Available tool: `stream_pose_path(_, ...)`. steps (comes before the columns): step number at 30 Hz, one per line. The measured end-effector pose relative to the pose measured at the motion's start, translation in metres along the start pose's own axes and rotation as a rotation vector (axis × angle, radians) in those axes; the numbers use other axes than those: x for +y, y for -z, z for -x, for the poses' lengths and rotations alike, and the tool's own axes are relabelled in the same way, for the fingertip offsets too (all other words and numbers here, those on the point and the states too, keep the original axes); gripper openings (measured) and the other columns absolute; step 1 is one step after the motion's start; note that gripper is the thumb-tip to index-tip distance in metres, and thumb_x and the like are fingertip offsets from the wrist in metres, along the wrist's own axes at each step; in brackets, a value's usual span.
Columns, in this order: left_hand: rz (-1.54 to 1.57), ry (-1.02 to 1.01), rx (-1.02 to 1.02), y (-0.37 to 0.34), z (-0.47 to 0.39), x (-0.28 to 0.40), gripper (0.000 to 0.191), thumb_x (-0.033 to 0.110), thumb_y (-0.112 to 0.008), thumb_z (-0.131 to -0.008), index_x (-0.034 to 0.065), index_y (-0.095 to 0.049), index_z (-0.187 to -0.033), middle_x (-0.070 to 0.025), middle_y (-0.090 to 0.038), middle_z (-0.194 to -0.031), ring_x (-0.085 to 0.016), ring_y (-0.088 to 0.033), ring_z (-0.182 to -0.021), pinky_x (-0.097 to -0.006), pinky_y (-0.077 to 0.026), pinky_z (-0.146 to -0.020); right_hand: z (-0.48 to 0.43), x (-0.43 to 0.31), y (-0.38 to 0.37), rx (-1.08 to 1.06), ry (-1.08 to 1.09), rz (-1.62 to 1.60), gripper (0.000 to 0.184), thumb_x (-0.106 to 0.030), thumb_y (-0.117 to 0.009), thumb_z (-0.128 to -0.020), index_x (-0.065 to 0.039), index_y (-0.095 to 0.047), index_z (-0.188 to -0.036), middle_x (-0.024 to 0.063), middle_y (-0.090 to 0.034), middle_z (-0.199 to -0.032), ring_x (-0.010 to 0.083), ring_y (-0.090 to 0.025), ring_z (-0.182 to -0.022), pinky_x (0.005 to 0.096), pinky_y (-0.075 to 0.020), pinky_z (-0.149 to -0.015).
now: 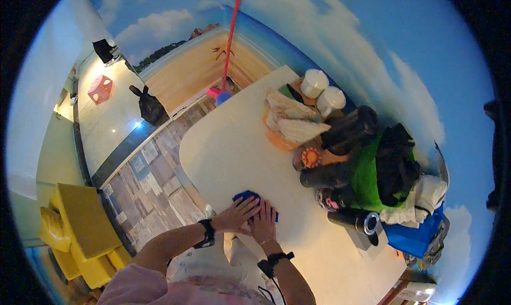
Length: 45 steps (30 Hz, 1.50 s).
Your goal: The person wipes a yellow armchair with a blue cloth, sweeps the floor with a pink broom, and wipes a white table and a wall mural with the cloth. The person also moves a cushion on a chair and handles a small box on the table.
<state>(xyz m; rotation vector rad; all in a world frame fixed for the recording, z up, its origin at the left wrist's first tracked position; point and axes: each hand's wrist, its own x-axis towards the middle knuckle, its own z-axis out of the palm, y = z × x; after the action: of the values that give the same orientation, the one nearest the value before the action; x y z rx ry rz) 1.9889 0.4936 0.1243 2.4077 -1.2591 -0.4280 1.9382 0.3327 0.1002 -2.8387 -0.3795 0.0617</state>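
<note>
A dark blue cloth (248,195) lies near the edge of a pale table (223,149), mostly hidden beneath my hands. My left hand (239,215) rests on it, palm down, with the fingers pointing up and to the right. Beside it, my right hand (264,221) presses flat on the cloth, and the fingertips of the two hands touch or overlap. Both wrists carry black straps. The fingers look straight, and neither hand visibly grasps the cloth. How the cloth lies under the palms is hidden.
Along the wall side of the table stand white canisters (314,83), a plastic bag (299,125), dark bottles (324,175), a green and black bag (369,169) and a blue bag (417,235). Yellow seats (90,221), a black bag (150,107) and a red stool (100,89) stand to the left.
</note>
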Motion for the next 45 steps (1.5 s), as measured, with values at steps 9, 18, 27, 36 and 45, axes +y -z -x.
stream_pose_path(9, -0.126, 0.111, 0.193, 0.048, -0.001, -0.107, 0.097, 0.061, -0.057, -0.067, 0.0023, -0.023, -0.136, -0.0195, -0.019, -0.142, -0.034, -0.017, -0.132, -0.0483, -0.014, -0.106, -0.134, -0.044, 0.005, -0.077, -0.04, 0.046, 0.061, -0.036, -0.047, -0.082, -0.003, -0.034, -0.131, 0.0167, -0.017, -0.143, 0.0345, -0.015, -0.132, 0.0527, -0.0146, -0.104)
stream_pose_path(18, 0.042, 0.124, 0.033, 0.042, 0.092, -0.109, 0.099, 0.065, -0.054, -0.067, 0.0055, -0.019, -0.138, -0.0192, -0.015, -0.144, -0.034, -0.013, -0.133, -0.0505, -0.01, -0.105, -0.102, -0.108, -0.033, -0.126, 0.032, -0.015, 0.058, -0.035, -0.049, -0.083, -0.003, -0.036, -0.13, 0.0161, -0.02, -0.142, 0.0341, -0.019, -0.131, 0.0523, -0.0157, -0.104)
stream_pose_path(27, -0.087, 0.407, 0.174, 0.077, 0.058, -0.185, 0.096, 0.062, -0.059, -0.065, 0.0153, -0.019, -0.14, -0.0101, -0.014, -0.146, -0.031, -0.009, -0.135, -0.0661, -0.009, -0.097, -0.223, -0.113, -0.016, -0.21, 0.136, 0.156, 0.059, -0.032, -0.054, -0.08, -0.005, -0.038, -0.129, 0.0124, -0.015, -0.145, 0.0327, -0.014, -0.133, 0.0496, -0.0144, -0.105)
stream_pose_path(36, 0.032, 0.369, 0.06, 0.044, 0.092, -0.12, 0.087, 0.063, -0.049, -0.074, 0.0193, -0.016, -0.141, -0.0089, -0.011, -0.147, -0.032, -0.007, -0.135, -0.0653, -0.005, -0.098, -0.14, -0.106, -0.023, -0.112, 0.225, 0.041, 0.052, -0.033, -0.049, -0.084, -0.007, -0.04, -0.129, 0.014, -0.026, -0.14, 0.0339, -0.022, -0.129, 0.0508, -0.0194, -0.103)
stream_pose_path(45, -0.154, 0.19, 0.109, 0.095, 0.063, -0.185, 0.074, 0.031, -0.058, -0.076, 0.013, -0.022, -0.139, -0.0114, -0.017, -0.145, -0.036, -0.014, -0.133, -0.0499, -0.021, -0.104, -0.203, -0.108, -0.03, -0.001, 0.162, 0.073, 0.049, -0.027, -0.048, -0.085, -0.007, -0.04, -0.129, 0.0135, -0.028, -0.139, 0.0333, -0.024, -0.128, 0.0504, -0.0213, -0.102)
